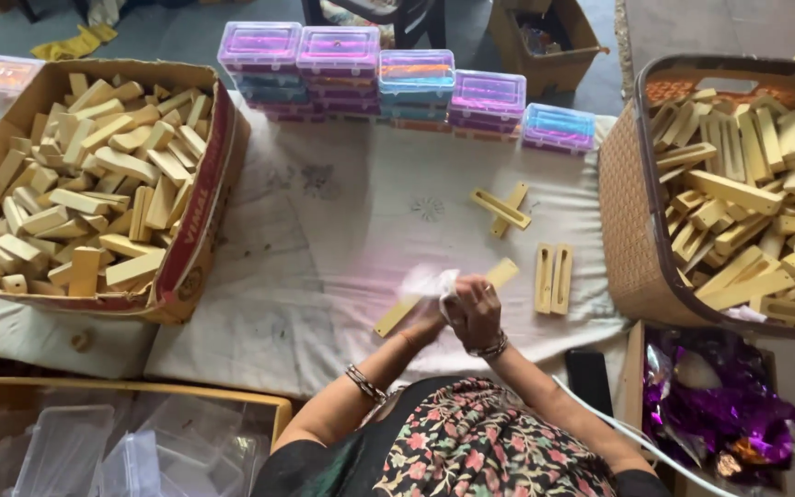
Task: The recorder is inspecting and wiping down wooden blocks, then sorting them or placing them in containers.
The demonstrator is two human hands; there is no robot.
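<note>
Wooden stick (397, 316) sits low in the middle of the frame, slanting from lower left to upper right across the white table cloth (324, 248). Both hands meet over its middle. Right hand (476, 313) is closed around a crumpled white cloth (430, 281) pressed against the stick. Left hand (430, 327) is mostly hidden under the right; it seems to grasp the stick, but how tightly cannot be told.

Risks, as judgements:
- Stick juts out well past both hands; a hard rub could swing an end into the pair of wooden pieces (552, 278) just to the right.
- Loose hold underneath could let it slip.
- Rough wood may snag the cloth.

Cardboard box (200, 230) at left and brown basket (627, 221) at right both hold heaped wooden pieces.
</note>
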